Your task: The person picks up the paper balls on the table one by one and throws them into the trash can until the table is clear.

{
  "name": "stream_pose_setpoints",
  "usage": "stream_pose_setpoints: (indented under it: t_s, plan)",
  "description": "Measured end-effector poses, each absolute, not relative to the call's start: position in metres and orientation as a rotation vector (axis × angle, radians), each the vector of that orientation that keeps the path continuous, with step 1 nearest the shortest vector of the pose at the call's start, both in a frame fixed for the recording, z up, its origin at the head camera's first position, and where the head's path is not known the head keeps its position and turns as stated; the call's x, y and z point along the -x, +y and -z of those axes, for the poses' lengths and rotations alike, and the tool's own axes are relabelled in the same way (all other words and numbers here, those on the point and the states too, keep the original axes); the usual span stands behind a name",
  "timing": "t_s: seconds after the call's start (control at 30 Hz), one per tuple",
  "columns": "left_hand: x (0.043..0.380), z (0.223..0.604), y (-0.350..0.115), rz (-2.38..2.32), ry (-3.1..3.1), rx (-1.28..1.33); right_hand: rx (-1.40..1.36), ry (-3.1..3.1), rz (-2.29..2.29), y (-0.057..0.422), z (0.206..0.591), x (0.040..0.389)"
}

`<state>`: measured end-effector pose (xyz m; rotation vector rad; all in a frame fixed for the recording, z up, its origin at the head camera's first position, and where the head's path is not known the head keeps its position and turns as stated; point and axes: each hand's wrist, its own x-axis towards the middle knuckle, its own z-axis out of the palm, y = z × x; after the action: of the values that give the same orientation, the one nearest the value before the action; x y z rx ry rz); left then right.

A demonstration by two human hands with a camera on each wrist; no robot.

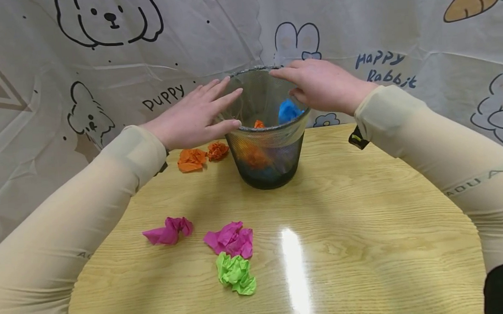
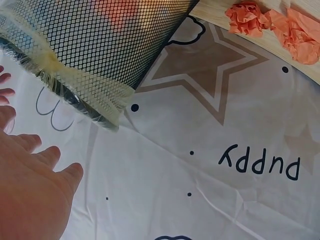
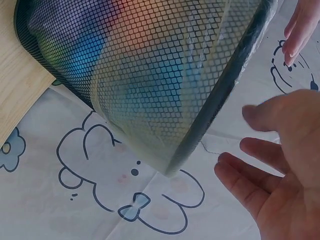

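Note:
A black mesh bin (image 1: 266,128) with a clear plastic liner folded over its rim stands at the back of the table. Inside it lie crumpled papers, among them a blue one (image 1: 289,111) and an orange one (image 1: 258,124). Fingers spread, my left hand (image 1: 195,115) is over the bin's left side, holding nothing. At the right side of the rim is my right hand (image 1: 326,84), also without anything in it. In the right wrist view, its relaxed fingers (image 3: 250,175) are apart from the lined rim (image 3: 220,100).
Two orange crumpled papers (image 1: 192,160) lie left of the bin. Nearer on the wooden table (image 1: 366,227) are two magenta papers (image 1: 231,238) and a green one (image 1: 236,274) touching the right magenta one. A printed white cloth (image 1: 236,29) hangs behind.

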<state>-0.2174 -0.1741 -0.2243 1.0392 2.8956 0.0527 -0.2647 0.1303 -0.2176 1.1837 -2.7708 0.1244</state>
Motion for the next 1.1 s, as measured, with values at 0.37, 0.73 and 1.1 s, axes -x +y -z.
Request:
stream_pose_setpoints:
  t_s: [0.37, 0.73, 1.1]
  plan:
    - [0.217, 0.226, -0.178, -0.08, 2.91, -1.019, -1.144, -2.775, -0.09, 0.132, 0.218, 0.261]
    - [0.216, 0.228, -0.191, -0.111, 2.939, -1.02, -1.245, -2.58, -0.123, 0.131, 0.217, 0.244]
    - [0.203, 0.239, -0.226, -0.16, 2.974, -0.917, -1.493, -2.405, -0.085, 0.116, 0.234, 0.212]
